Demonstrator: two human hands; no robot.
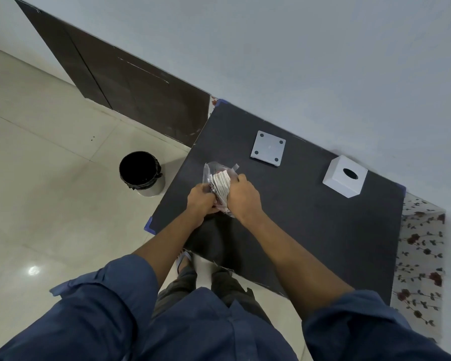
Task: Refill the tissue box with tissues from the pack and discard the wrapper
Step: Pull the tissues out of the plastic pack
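Fingers (241, 178) of both hands closed around the tissue pack (220, 185).

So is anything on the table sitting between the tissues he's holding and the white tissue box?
Nothing visible. The table is bare between the tissue stack and the tissue box; the base plate lies off that line.

A dark table (310, 217) is standing against the pale wall, with blue tape showing at its corners. A white tissue box (345, 176) is sitting near the far right corner, its round hole facing up. A flat grey square plate (268, 148) with four dark dots is lying to its left, well apart.
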